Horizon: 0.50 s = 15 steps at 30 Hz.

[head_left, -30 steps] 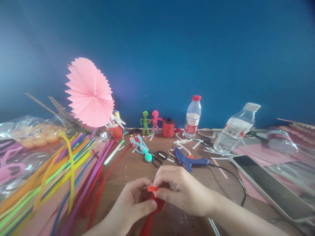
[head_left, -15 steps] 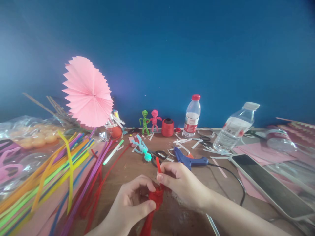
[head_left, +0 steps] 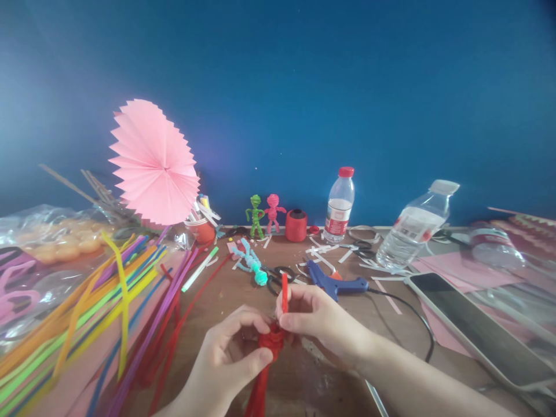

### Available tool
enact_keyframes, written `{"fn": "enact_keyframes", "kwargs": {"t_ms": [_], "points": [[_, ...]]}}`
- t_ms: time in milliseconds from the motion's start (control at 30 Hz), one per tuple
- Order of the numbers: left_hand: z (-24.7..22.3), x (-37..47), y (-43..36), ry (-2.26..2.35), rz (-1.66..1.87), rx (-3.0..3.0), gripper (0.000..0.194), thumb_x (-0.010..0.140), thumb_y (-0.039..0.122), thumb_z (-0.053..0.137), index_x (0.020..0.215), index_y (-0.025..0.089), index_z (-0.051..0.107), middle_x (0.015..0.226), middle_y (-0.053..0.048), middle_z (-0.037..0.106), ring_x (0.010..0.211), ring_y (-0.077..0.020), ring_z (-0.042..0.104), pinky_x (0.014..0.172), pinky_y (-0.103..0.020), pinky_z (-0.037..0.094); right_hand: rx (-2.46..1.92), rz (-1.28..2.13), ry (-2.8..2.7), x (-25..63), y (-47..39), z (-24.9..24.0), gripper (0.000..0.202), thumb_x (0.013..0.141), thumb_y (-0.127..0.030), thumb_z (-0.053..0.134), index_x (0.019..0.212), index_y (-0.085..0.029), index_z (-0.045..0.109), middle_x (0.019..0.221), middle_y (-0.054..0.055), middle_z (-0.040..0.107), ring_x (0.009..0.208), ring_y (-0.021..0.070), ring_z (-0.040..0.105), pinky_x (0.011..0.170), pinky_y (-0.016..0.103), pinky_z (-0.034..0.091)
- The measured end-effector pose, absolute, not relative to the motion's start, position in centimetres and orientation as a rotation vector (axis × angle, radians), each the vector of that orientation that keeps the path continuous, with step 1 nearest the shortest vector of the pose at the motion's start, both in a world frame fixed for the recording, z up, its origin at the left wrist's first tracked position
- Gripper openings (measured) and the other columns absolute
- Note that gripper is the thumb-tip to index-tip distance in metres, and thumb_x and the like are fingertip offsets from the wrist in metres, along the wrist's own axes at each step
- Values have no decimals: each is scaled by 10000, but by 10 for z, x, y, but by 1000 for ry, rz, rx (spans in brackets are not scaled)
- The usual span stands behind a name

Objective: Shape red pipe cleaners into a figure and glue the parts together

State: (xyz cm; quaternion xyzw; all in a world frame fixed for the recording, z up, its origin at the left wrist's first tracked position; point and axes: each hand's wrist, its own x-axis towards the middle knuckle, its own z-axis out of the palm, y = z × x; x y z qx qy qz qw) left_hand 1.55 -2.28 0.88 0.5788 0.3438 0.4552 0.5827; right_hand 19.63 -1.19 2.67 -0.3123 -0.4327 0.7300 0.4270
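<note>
Between thumb and fingers my left hand (head_left: 237, 347) grips a red pipe-cleaner figure (head_left: 271, 343), its top a wound coil and its loose strands hanging down toward me. Pinched in my right hand (head_left: 310, 315) is the upright end of a red pipe cleaner (head_left: 285, 289), just above the coil. Beyond my hands lies a light blue pipe-cleaner figure (head_left: 252, 263). Black-handled scissors (head_left: 278, 278) lie beside it, partly hidden behind my right hand. Green (head_left: 255, 215) and pink (head_left: 273, 213) figures stand near the wall.
A blue glue gun (head_left: 334, 281) with its cord lies right of my hands. A phone (head_left: 473, 324), a tilted water bottle (head_left: 417, 226) and an upright one (head_left: 339, 208) are further right. Coloured pipe cleaners (head_left: 87, 318) and a pink paper fan (head_left: 158, 165) occupy the left.
The red coil has shifted slightly left and tilted more upright in my left hand. The pinched red end in my right hand now points straighter up.
</note>
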Motion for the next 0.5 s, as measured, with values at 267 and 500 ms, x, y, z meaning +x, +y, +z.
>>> {"fn": "enact_keyframes", "kwargs": {"t_ms": [267, 500], "points": [[6, 15, -22, 791, 1063, 1377, 104, 727, 165, 729, 793, 235, 689, 809, -4, 627, 757, -145, 575, 669, -189, 481, -748, 1838, -1203, 204, -8, 24, 312, 541, -131, 834, 689, -148, 560, 653, -48, 583, 604, 83, 508, 564, 205, 381], [1, 13, -22, 802, 1098, 1415, 117, 753, 161, 709, 817, 251, 672, 843, 9, 626, 774, -129, 575, 680, -173, 486, -721, 1797, -1135, 201, -8, 19, 252, 604, -137, 805, 673, -124, 564, 590, -59, 548, 552, 60, 483, 533, 181, 371]]}}
